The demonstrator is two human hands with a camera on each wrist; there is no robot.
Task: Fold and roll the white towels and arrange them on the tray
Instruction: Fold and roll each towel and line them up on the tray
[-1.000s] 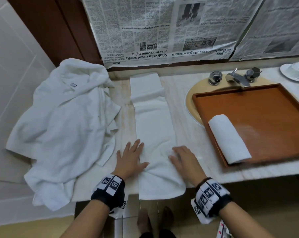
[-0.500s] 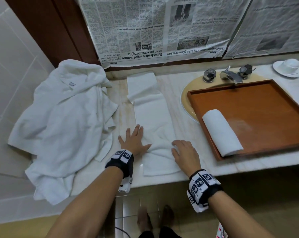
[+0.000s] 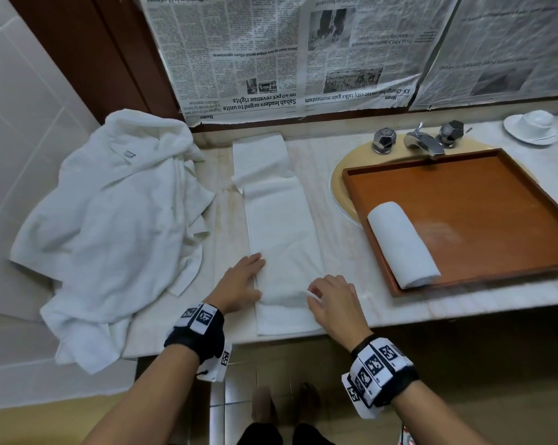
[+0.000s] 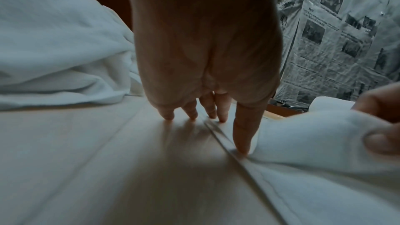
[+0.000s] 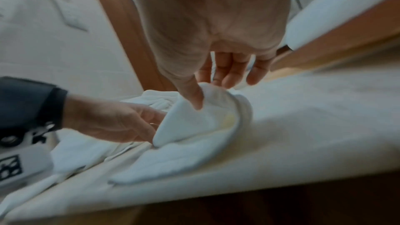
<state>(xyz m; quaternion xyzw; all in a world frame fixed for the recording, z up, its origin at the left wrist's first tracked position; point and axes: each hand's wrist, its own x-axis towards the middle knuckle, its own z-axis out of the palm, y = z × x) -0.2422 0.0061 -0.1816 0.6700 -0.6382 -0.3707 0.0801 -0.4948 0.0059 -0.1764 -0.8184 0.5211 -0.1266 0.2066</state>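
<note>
White cloth fills the left of my view: a heap of loose towels (image 3: 110, 226) lies crumpled on the marble counter (image 3: 345, 239), spilling over its left end and front edge. Just right of the heap I see my left hand (image 3: 242, 282) with its fingers straight and spread, fingertips pressing down at the left edge of the folded towel (image 3: 280, 226), the thumb tucked against the lifted fold. That folded towel is a long narrow strip whose long axis runs from the front edge of the counter straight back toward the newspaper (image 3: 271, 53) taped on the wall; its far end is doubled over and a little askew, and its near end has been turned up into the start of a roll. My right hand (image 3: 333, 300) pinches the right corner of that raised roll between thumb and curled fingers. Further right, the wooden tray (image 3: 483, 200) sits over the basin, well apart from the strip, and a rolled towel (image 3: 402, 245) lies inside it against the left rim, its axis running front to back and slightly angled. Behind the tray stand the tap (image 3: 423, 142) and, at the far right, a white cup and saucer (image 3: 532, 126).
</note>
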